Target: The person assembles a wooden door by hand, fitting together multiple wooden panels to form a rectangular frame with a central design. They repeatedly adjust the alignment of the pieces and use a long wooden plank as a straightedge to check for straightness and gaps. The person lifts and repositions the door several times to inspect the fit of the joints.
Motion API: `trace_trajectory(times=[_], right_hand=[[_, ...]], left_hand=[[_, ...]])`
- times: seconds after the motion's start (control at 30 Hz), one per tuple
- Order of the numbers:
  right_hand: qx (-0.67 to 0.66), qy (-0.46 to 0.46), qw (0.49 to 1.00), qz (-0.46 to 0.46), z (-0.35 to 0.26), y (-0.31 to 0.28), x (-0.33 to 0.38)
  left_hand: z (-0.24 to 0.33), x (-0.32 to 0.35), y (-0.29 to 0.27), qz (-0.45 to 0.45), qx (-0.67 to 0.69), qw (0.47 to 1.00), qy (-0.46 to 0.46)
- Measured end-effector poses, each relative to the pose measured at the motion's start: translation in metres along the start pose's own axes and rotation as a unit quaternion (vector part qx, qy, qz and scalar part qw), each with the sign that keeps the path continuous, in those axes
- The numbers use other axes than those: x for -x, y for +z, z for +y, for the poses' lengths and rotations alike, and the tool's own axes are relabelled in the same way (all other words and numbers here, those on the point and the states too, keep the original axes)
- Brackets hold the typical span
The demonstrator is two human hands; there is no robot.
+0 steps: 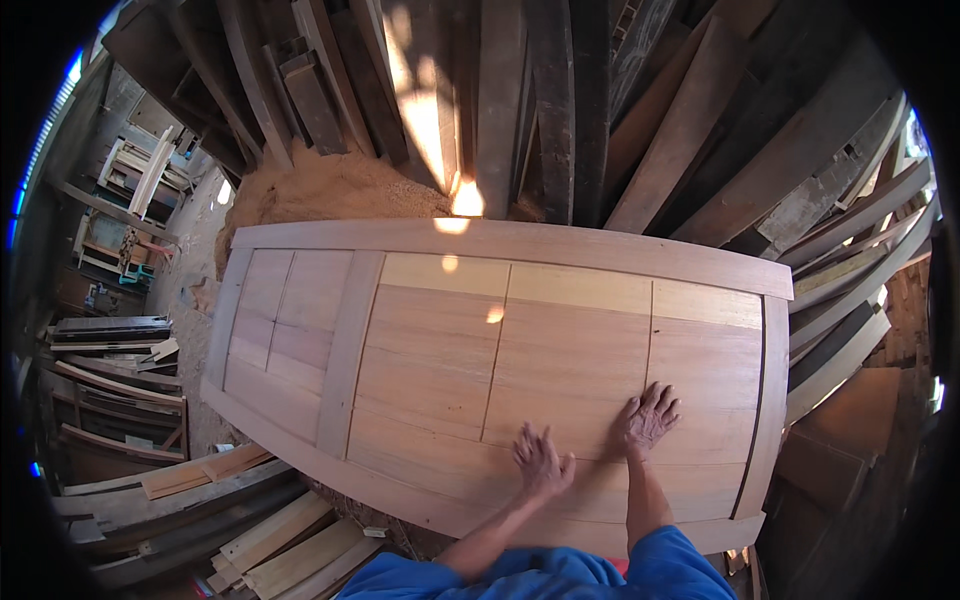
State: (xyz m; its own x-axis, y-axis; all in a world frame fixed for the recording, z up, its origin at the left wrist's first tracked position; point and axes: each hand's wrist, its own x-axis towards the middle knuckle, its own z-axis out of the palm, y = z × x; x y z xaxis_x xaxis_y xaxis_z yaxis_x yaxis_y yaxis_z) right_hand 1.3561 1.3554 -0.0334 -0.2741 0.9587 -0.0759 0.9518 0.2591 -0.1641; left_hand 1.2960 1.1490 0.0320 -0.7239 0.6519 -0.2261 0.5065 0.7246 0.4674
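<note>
A large pale wooden door [430,380] with framed panels and thin grooves lies flat in front of me. My left hand [542,462] is over the door's near middle, fingers spread, holding nothing. To its right, my right hand [652,418] rests palm down beside a groove in the large panel, fingers stretched out. Whether the left palm presses on the wood or hovers just above it I cannot tell. Both forearms come in from the near edge, out of blue sleeves.
Tall dark boards [550,110] lean along the far side, above a heap of sawdust [320,195]. Stacked planks [290,550] lie at the near left. More boards [850,360] and a brown panel [840,430] stand at the right, close to the door's end.
</note>
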Motion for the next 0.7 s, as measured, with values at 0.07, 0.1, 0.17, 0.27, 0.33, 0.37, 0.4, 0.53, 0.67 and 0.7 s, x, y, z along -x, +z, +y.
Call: trace_trajectory(times=[0.07, 0.1, 0.17, 0.27, 0.33, 0.37, 0.4, 0.53, 0.67, 0.7], right_hand=[[0.018, 0.005, 1.0, -0.006, 0.001, -0.004, -0.003], [0.018, 0.004, 1.0, -0.007, -0.001, -0.006, -0.002], [0.013, -0.001, 1.0, -0.005, -0.011, -0.014, -0.001], [0.006, -0.004, 1.0, 0.013, -0.01, -0.01, -0.001], [0.002, 0.003, 1.0, 0.005, -0.007, -0.006, -0.002], [0.001, 0.006, 1.0, -0.002, -0.006, -0.007, -0.001], [0.0, 0.006, 1.0, 0.002, -0.006, -0.007, -0.001], [-0.004, 0.012, 1.0, -0.008, -0.007, -0.01, -0.002], [-0.008, 0.064, 0.996, -0.056, -0.031, -0.029, -0.019], [-0.025, 0.03, 0.999, -0.033, -0.044, -0.037, -0.032]], left_hand=[[-0.047, -0.065, -0.026, 0.087, -0.05, 0.994, -0.034], [-0.064, -0.089, -0.037, 0.105, -0.077, 0.99, -0.053], [-0.093, -0.129, -0.054, 0.128, -0.119, 0.98, -0.091], [-0.11, -0.155, -0.06, 0.128, -0.101, 0.978, -0.129], [-0.107, -0.154, -0.056, 0.138, -0.127, 0.975, -0.121], [-0.105, -0.152, -0.056, 0.14, -0.141, 0.973, -0.119], [-0.103, -0.154, -0.056, 0.135, -0.139, 0.974, -0.12], [-0.104, -0.158, -0.055, 0.13, -0.14, 0.974, -0.122], [-0.106, -0.161, -0.054, 0.149, -0.138, 0.972, -0.123], [-0.108, -0.16, -0.053, 0.148, -0.137, 0.971, -0.127]])
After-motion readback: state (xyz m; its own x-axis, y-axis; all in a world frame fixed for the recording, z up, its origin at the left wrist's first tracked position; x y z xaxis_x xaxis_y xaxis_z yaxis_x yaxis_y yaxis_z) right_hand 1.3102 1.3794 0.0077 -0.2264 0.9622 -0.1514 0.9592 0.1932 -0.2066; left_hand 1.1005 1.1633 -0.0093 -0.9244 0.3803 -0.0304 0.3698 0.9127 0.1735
